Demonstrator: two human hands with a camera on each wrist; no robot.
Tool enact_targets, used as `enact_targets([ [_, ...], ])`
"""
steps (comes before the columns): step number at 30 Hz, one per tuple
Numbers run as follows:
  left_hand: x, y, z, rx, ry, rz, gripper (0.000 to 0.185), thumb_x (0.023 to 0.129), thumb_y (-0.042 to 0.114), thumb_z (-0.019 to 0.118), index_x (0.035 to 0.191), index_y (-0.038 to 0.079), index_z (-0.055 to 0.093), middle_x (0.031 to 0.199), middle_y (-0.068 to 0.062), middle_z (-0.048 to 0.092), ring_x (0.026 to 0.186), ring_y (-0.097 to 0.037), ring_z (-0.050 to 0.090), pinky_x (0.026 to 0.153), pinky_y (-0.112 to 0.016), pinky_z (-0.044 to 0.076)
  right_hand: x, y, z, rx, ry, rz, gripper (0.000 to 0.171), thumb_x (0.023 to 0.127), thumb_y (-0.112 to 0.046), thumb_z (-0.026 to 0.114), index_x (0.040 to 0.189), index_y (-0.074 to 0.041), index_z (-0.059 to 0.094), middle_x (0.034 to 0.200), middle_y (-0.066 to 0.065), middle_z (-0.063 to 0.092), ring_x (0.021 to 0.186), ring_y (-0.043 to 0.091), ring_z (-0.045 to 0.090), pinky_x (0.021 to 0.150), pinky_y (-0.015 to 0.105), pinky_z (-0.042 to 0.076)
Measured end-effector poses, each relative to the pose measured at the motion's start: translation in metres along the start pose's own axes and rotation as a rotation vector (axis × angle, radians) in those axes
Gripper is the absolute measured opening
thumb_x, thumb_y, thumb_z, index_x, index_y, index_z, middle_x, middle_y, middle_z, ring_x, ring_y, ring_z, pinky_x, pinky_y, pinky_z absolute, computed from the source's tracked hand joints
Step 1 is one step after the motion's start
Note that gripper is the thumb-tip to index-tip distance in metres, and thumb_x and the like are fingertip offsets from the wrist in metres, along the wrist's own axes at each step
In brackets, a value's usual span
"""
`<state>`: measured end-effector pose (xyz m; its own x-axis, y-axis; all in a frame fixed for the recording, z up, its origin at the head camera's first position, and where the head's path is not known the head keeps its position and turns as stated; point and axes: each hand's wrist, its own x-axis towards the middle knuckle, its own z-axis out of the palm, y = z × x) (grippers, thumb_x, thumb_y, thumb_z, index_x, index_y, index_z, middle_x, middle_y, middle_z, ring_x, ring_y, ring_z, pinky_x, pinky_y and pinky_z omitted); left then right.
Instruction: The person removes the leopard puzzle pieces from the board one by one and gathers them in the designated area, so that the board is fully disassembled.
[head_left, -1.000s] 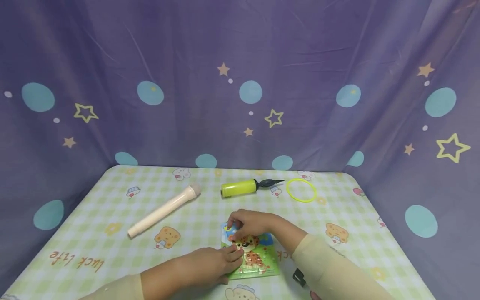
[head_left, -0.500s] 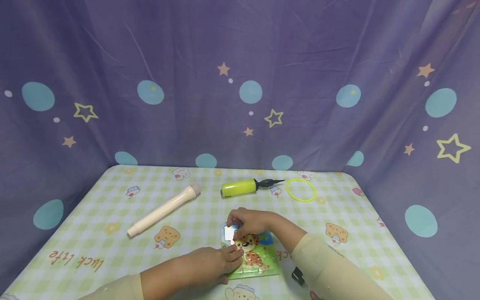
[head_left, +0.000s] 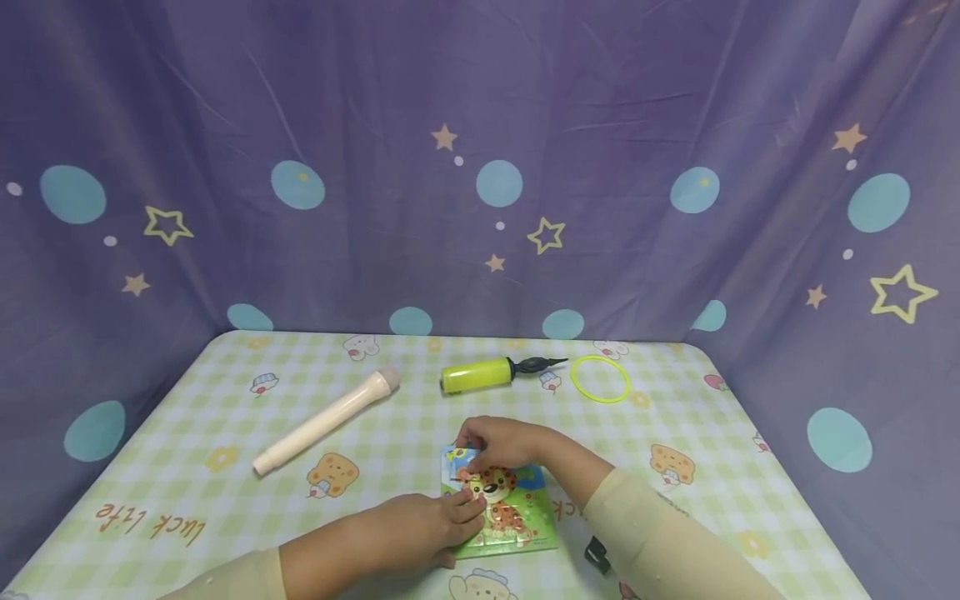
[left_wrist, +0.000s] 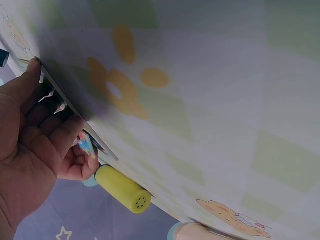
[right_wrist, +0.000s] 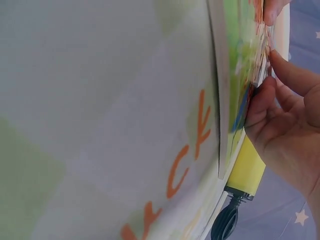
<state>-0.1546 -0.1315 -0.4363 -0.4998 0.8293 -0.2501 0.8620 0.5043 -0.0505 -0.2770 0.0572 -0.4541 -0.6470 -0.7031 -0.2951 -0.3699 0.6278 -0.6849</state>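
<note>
Puzzle board [head_left: 510,521] lay flat on the table [head_left: 187,467], near the front edge, roughly centre. Tiger picture on it, green border.

Left hand [head_left: 423,529] rested on the board's left edge, fingers loosely extended, tips touching the surface by the tiger's head. From the left wrist view the thumb sat at the board's near corner; no clear grip on anything.

Right hand [head_left: 498,442] was over the board's far-left corner, fingers curled, pinching a blue puzzle piece [head_left: 459,457] that sat at or just above the corner slot. Couldn't tell if the piece was fully seated; the fingers hid most of it.

Around it:
- Yellow balloon pump [head_left: 480,374] with dark nozzle, lying on its side behind the board, well apart.
- Yellow ring [head_left: 601,379] flat on the table just right of the pump nozzle, not touching.
- Cream tube [head_left: 324,420] lying diagonally to the left, well apart from the board.
- Small black object [head_left: 596,554] by the right sleeve [head_left: 660,542], partly hidden, can't identify.

Purple star-and-dot curtain [head_left: 480,167] closed off back and sides.
</note>
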Motion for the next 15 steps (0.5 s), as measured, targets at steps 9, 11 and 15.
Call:
enact_targets([
  [9,0.000,0.001,0.001,-0.028,0.006,-0.002,0.060,0.093,0.044,0.060,0.147,0.021,0.047,0.155,0.002,0.040,0.142,-0.017,0.040,0.095,-0.023,0.052,-0.010,0.007,-0.005,0.177,-0.007,-0.038,0.015,0.093,-0.020,0.068,0.101,-0.015,0.057,0.082,-0.001,0.058,0.069,0.014,0.050,0.063,0.027,0.045],
  [11,0.001,0.001,0.001,-0.022,0.004,-0.003,0.060,0.094,0.044,0.060,0.147,0.021,0.046,0.156,0.002,0.040,0.142,-0.017,0.039,0.095,-0.024,0.052,-0.012,0.011,-0.007,0.238,-0.002,-0.045,0.014,0.094,-0.020,0.067,0.103,-0.014,0.058,0.081,0.001,0.058,0.066,0.015,0.051,0.061,0.029,0.047],
  [15,0.001,0.001,0.001,-0.038,-0.009,-0.013,0.060,0.094,0.044,0.059,0.148,0.022,0.046,0.156,0.002,0.039,0.142,-0.018,0.039,0.096,-0.025,0.052,-0.018,0.017,-0.015,0.358,0.019,-0.044,0.014,0.096,-0.018,0.064,0.107,-0.011,0.058,0.091,0.007,0.062,0.071,0.023,0.063,0.065,0.039,0.057],
])
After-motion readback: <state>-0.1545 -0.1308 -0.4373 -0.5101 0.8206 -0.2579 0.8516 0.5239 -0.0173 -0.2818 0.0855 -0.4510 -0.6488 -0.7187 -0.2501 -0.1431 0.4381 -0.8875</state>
